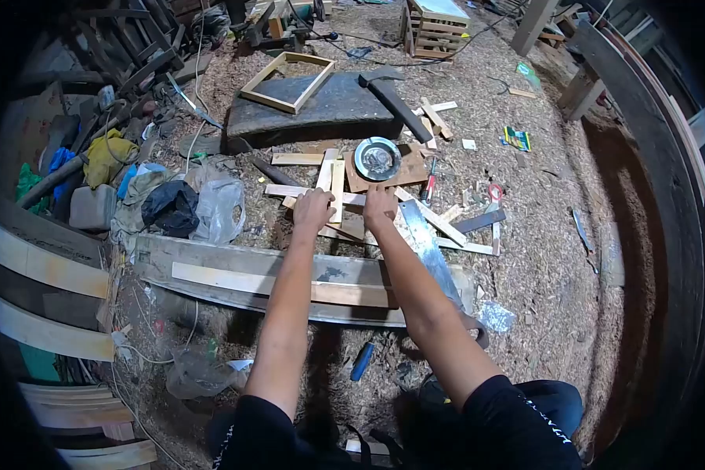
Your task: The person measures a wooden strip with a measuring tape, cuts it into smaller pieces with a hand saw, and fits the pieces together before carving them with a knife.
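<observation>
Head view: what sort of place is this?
Likely a small woodworking shop: a handsaw lies by loose wood strips, a wooden frame rests on a dark block, and what look like wood shavings litter the ground.

Wooden strip (283,190) partly behind left hand (313,210)

Spreading wide as a floor (544,313), strewn with wood shavings. Carrying a thick dark slab (313,117) toward the far side and, farther off, a slatted crate (435,35). Holding a jumble of wooden strips (338,192) on the near side of that slab. Bearing a long grey plank (227,255) crosswise, nearer still, flat or propped being hard to tell. Supporting a blue handle (361,362) below the plank, and a crumpled shiny sheet (496,316) near its right end. Carrying a yellow-and-green packet (517,139) and a small white square (468,144) right of the slab.
</observation>
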### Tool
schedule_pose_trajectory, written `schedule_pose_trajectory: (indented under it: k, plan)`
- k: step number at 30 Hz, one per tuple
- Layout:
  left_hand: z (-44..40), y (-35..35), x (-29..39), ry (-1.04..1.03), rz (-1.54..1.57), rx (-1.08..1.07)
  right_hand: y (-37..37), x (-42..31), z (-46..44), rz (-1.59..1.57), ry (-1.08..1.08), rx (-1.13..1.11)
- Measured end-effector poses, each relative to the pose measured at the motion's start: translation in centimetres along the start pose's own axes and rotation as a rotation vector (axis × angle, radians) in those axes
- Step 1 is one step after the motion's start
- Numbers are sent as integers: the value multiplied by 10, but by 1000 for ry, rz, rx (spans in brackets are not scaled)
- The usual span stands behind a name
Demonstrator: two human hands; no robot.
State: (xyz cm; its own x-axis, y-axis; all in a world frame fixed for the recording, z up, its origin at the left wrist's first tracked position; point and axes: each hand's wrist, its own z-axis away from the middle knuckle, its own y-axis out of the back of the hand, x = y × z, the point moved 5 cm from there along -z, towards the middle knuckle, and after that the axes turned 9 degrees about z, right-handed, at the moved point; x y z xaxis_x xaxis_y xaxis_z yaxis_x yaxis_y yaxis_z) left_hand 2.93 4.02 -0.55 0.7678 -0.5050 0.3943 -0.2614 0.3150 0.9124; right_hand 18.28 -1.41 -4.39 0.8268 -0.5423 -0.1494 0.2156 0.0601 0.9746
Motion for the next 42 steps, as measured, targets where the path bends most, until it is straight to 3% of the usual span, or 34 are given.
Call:
schedule_pose_trajectory:
  k: [2,3,6,11,13,17,23,26,27,29,30,33,37,39,40,42]
  plan:
    - [17,10,-3,24,-17,-25,9,-14,19,218,49,32]
    - [-18,-5,10,9,0,12,8,8,-20,239,51,69]
    - [4,8,6,64,-18,5,10,-9,0,425,259,129]
    - [55,67,27,105,49,17,86,-25,42,363,238,-3]
    - [77,113,44,24,122,150,141,-28,65,285,182,-121]
    - [117,199,76,52,156,201,253,-24,115,153,230,-166]
    - [173,318,155,74,271,134,395,-15,200,-5,45,-261]
    - [197,385,208,15,399,189,462,-10,260,-220,-29,-216]
    - [202,404,224,-6,404,179,485,-9,286,-311,11,-4]
    - [213,430,243,87,639,172,539,-15,321,-395,-60,-99]
    - [215,443,256,109,745,145,566,-19,340,-491,-63,-29]
    - [239,481,295,202,1023,115,628,-20,398,-543,-212,-146]
    - [277,521,338,269,1133,81,679,-17,474,-616,-237,-5]
    - [300,533,358,237,1162,-30,691,-13,510,-716,-245,-137]
    - [308,538,369,215,1198,-113,714,-11,523,-812,-313,-326]
    - [322,540,393,165,1216,-219,729,3,550,-929,-368,-313]
